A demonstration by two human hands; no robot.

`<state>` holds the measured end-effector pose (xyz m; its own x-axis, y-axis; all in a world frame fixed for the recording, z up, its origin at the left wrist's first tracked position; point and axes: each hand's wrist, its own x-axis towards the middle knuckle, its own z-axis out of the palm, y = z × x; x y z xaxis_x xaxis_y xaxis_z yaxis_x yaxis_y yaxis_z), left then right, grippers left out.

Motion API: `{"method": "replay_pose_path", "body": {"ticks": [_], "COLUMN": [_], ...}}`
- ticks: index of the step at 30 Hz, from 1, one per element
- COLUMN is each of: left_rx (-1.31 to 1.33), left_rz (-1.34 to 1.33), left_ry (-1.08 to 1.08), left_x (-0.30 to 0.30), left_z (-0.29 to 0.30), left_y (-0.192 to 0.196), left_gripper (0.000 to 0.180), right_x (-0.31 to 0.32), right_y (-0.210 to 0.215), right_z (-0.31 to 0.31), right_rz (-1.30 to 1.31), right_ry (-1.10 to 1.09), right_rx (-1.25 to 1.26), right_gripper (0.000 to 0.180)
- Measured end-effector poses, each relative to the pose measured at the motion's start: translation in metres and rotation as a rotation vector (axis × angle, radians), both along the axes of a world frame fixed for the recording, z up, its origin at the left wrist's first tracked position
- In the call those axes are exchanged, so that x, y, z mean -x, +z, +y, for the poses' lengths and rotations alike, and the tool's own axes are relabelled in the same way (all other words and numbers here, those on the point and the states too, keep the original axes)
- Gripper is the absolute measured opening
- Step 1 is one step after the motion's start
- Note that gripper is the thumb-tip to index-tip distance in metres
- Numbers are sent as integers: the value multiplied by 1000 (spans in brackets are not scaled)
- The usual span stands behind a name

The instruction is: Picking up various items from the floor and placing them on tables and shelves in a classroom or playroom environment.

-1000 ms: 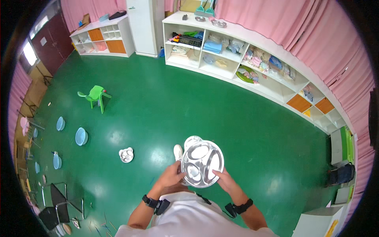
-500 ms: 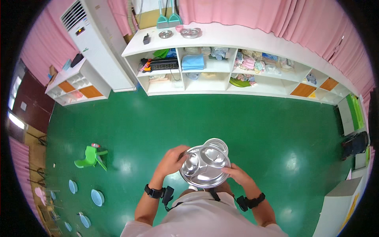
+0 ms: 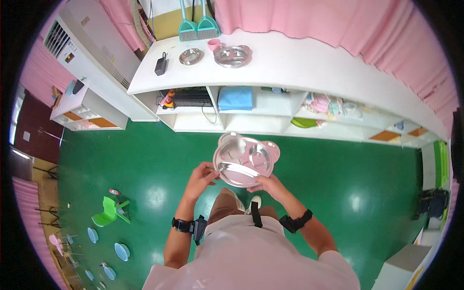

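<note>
A shiny steel divided plate (image 3: 240, 175) with rounded ear-shaped lobes is held out before me, above the floor. My right hand (image 3: 271, 187) grips its near right rim, thumb on top and fingers beneath. At the plate's left rim is my left hand (image 3: 197, 181), its fingers curled in against the edge. Beyond them, on the white shelf top, another steel divided plate (image 3: 232, 56) lies beside a pink cup (image 3: 214, 45) and a round steel dish (image 3: 191, 56).
A long white shelf unit (image 3: 290, 118) with folded blue cloth (image 3: 235, 98) stands ahead. Dustpans (image 3: 207, 28) and a black box-shaped device (image 3: 161, 64) are on its top. A green chair (image 3: 110, 211) and blue basins (image 3: 122, 251) are on the left floor.
The shelf is nearer and larger in view. The held plate has moved farther out and turned, showing its lobes at the far side. My left hand has slid down to the rim's side.
</note>
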<state>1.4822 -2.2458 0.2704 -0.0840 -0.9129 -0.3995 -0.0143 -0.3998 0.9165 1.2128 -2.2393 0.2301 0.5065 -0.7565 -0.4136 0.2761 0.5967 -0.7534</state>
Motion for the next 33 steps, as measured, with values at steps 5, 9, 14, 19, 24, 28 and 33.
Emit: {"method": "replay_pose_path", "body": {"ticks": [5, 9, 14, 19, 24, 28, 33], "left_rx": [43, 53, 90, 89, 56, -4, -68], "left_rz": [97, 65, 105, 3, -26, -76, -137], "left_ry": [20, 42, 68, 174, 206, 214, 215], "left_x": [-1, -11, -12, -4, 9, 12, 21], "left_z": [-141, -247, -363, -451, -500, -515, -517], "left_y": [-9, -30, -31, -44, -39, -38, -38], "left_gripper": [33, 27, 24, 22, 20, 22, 23], "right_x": [-36, -51, -58, -74, -70, -54, -33], "right_y": [12, 27, 19, 8, 1, 0, -1], "right_z": [-165, -262, -376, -465, -518, -537, -551], "right_rz": [187, 501, 621, 474, 410, 573, 1234], "right_ry": [-86, -87, -203, -401, -488, -324, -16], "right_rx": [206, 356, 391, 323, 357, 318, 681], "right_gripper": [40, 37, 30, 28, 37, 32, 36]}}
